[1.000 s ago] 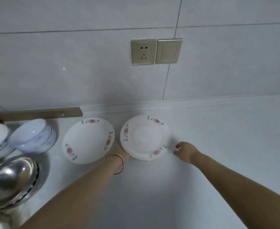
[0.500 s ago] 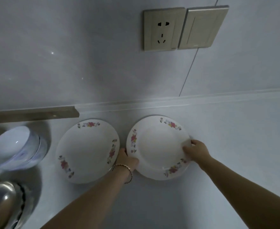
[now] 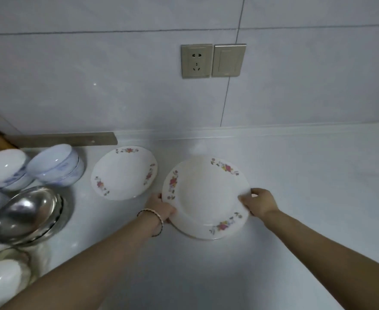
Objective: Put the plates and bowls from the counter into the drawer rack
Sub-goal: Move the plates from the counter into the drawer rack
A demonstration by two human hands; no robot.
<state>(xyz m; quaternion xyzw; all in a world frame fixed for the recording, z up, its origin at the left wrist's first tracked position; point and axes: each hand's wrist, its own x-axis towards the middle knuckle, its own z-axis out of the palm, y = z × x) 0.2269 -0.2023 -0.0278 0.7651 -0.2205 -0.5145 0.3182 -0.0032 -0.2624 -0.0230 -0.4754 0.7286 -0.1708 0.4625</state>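
Both hands have closed on the right-hand plate (image 3: 204,198), which now looks lifted just off the counter (image 3: 307,198).
The left hand (image 3: 161,209) curls round its left rim; the right hand (image 3: 259,201) pinches the right rim, thumb on top. Best to keep the grip even and the plate level, drawing it up and back, away from the second plate (image 3: 123,173) just beside it and the bowls (image 3: 54,163) farther left. The drawer rack is not in view.
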